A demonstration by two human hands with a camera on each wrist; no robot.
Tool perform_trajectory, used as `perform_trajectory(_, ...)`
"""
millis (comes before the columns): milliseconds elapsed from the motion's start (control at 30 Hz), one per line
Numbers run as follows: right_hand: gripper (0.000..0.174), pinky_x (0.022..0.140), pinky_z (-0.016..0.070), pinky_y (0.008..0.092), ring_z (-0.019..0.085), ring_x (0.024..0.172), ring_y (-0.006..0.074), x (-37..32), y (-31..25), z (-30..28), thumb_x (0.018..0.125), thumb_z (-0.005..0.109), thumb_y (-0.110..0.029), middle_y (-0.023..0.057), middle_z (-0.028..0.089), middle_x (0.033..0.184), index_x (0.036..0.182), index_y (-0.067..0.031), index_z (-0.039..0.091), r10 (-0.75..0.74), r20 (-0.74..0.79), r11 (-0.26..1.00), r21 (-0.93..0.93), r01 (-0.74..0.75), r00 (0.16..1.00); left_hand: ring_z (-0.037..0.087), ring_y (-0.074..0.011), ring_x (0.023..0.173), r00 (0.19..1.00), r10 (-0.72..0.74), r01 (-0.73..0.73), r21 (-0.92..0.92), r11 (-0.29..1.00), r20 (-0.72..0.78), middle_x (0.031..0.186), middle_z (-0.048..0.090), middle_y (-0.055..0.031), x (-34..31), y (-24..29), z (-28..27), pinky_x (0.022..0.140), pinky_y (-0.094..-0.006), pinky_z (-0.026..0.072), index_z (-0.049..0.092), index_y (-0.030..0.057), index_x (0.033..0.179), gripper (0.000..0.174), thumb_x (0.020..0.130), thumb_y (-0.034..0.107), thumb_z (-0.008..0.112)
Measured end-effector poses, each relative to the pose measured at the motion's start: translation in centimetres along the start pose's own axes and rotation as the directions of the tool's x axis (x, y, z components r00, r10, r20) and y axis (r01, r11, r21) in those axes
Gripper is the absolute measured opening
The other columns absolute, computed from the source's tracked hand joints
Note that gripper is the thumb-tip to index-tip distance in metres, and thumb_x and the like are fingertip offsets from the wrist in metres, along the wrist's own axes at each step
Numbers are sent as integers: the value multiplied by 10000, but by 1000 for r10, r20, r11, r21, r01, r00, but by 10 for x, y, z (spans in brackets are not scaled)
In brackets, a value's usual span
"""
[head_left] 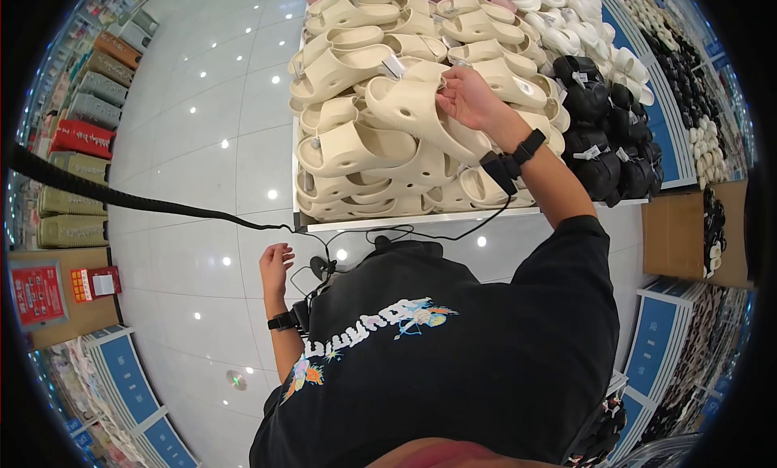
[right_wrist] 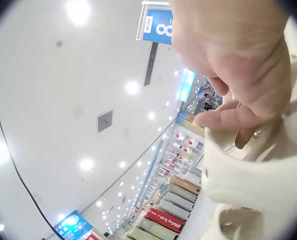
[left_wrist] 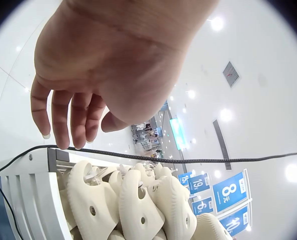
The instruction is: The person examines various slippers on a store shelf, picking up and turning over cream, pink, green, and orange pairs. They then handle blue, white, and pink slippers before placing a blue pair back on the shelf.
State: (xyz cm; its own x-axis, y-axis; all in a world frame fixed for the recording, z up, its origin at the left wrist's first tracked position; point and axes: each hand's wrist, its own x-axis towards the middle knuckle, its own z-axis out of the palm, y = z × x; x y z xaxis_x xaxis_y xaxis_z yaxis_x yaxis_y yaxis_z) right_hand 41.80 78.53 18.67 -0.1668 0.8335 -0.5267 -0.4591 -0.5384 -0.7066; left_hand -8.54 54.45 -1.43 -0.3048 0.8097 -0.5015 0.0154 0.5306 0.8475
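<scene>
Cream slide sandals are stacked in a heap on a white-edged display stand. My right hand (head_left: 469,102) is at the upper one, a cream slide sandal (head_left: 409,108) lying tilted on the heap. It pinches the edge of the strap; in the right wrist view the thumb (right_wrist: 211,120) lies over the rim while a finger reaches inside the opening. Low beside the stand's front left corner hangs my left hand (head_left: 277,262), holding nothing. Its fingers (left_wrist: 61,117) droop loosely in the left wrist view, above several cream sandals (left_wrist: 141,210).
Black slides (head_left: 595,160) and white slides (head_left: 566,23) adjoin the cream heap on the right. A black cable (head_left: 186,211) runs across the front of the stand (head_left: 405,224). Tiled floor (head_left: 194,144) lies to the left, with shelves of towels (head_left: 85,136) beyond.
</scene>
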Motion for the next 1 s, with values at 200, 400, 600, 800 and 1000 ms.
perform_trajectory(200, 201, 611, 535, 205, 459, 607, 75, 22, 19, -22, 947, 598, -315, -34, 529, 759, 981, -120, 562, -34, -69, 991, -133, 24, 997, 689, -153, 877, 1000, -4, 3, 29, 1000, 30, 1000, 724, -67, 0, 0, 8, 748, -295, 534, 674, 47, 1098, 255, 1044, 266, 556)
perform_trajectory(400, 249, 495, 427, 269, 489, 538, 107, 7, 49, -14, 971, 605, -280, -2, 537, 693, 1006, -33, 594, -2, -122, 945, -325, -38, 993, 693, -158, 879, 999, -26, 24, 65, 998, 33, 999, 726, -66, 0, -5, 10, 747, -301, 538, 675, 48, 1098, 263, 1043, 274, 552)
perform_trajectory(600, 281, 471, 356, 291, 464, 530, 117, 18, 66, -43, 967, 611, -255, -5, 512, 645, 921, 16, 668, -166, -81, 858, -503, 104, 983, 692, -157, 873, 997, -48, 42, 94, 995, 63, 987, 720, -60, 5, -3, 14, 750, -305, 540, 674, 47, 1103, 272, 1048, 279, 544)
perform_trajectory(800, 304, 485, 312, 288, 414, 529, 96, 18, 81, -45, 965, 623, -245, -20, 507, 643, 949, 51, 692, -261, -91, 862, -469, 190, 961, 692, -140, 858, 994, -69, 60, 106, 993, 83, 975, 714, -38, 8, -5, 17, 711, -275, 534, 683, 71, 1090, 243, 1042, 265, 546)
perform_trajectory(1000, 306, 596, 441, 350, 548, 592, 175, 31, 98, -60, 960, 627, -263, 43, 600, 675, 986, 29, 715, -505, -65, 691, -627, 358, 861, 691, -146, 873, 992, -81, 70, 113, 991, 100, 988, 716, -44, 10, -3, 22, 719, -280, 535, 681, 65, 1098, 251, 1030, 272, 557)
